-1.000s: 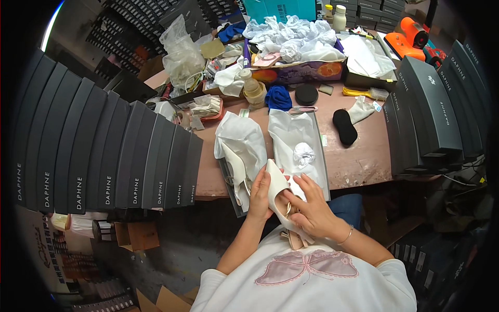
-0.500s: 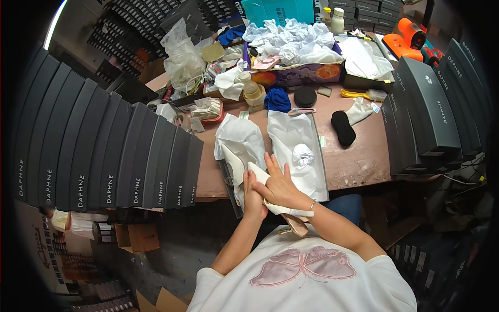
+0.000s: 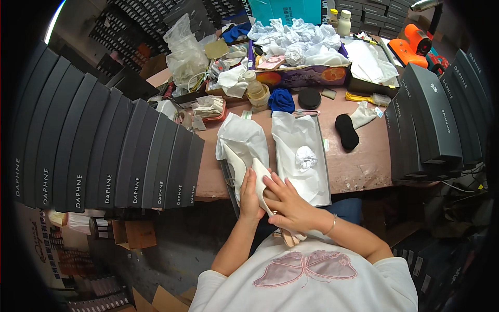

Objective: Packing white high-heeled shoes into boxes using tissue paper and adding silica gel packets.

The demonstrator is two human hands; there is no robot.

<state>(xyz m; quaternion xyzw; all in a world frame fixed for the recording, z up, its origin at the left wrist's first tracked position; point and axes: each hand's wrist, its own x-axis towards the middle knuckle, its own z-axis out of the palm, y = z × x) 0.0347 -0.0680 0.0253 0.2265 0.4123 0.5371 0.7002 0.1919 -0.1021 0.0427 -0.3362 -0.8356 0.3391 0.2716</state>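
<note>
A white pointed slingback shoe (image 3: 260, 174) is held above the table's near edge, its toe pointing away from me. My left hand (image 3: 250, 200) wraps its left side. Across its right side bends my right hand (image 3: 296, 208), fingers slightly apart, thumb low by the heel end. That hand hides most of the strap; the tan underside shows below it. A second white shoe (image 3: 236, 158) lies in white tissue paper (image 3: 241, 132) in the grey box part just beyond my left hand. To its right, another grey box part (image 3: 322, 179) holds tissue and a crumpled paper ball (image 3: 305, 157).
Dark shoe boxes stand in a long row (image 3: 117, 151) at left and a stack (image 3: 429, 114) at right. Behind are a glue bottle (image 3: 257, 96), blue cloth (image 3: 281, 100), black round tin (image 3: 309, 98), yellow-handled brush (image 3: 368, 99), black pad (image 3: 346, 132) and a carton of crumpled paper (image 3: 306, 77).
My right hand has slid back toward me along the shoe, and its outstretched fingers have bent against the side. The shoe has turned, its toe now farther right. The view has shifted slightly.
</note>
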